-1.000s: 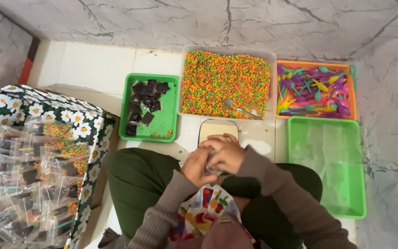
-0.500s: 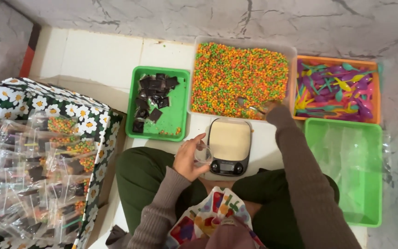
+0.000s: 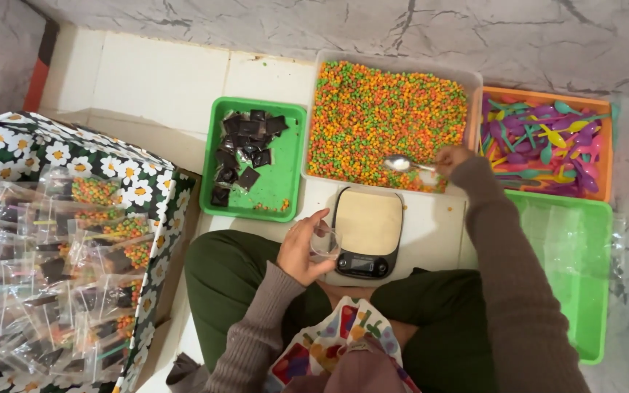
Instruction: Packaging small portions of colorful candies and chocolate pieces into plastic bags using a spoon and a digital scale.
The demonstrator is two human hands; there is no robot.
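a small clear bag (image 3: pixel 325 239) is being held open in the left hand (image 3: pixel 301 249), just beside the scale (image 3: pixel 365 231), and it looks empty as yet. beyond it, a metal spoon (image 3: pixel 402 164) is being gripped by the right hand (image 3: pixel 451 159) over the tray of coloured sweets (image 3: pixel 373 116). to the left hand's far side, many filled bags (image 3: pixel 52 269) are lying in a flowered box (image 3: pixel 140 191), so the packing is judged well along.

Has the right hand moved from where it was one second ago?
Yes. The right hand went from the left hand near the scale up to the tray of coloured pellets, holding a spoon.
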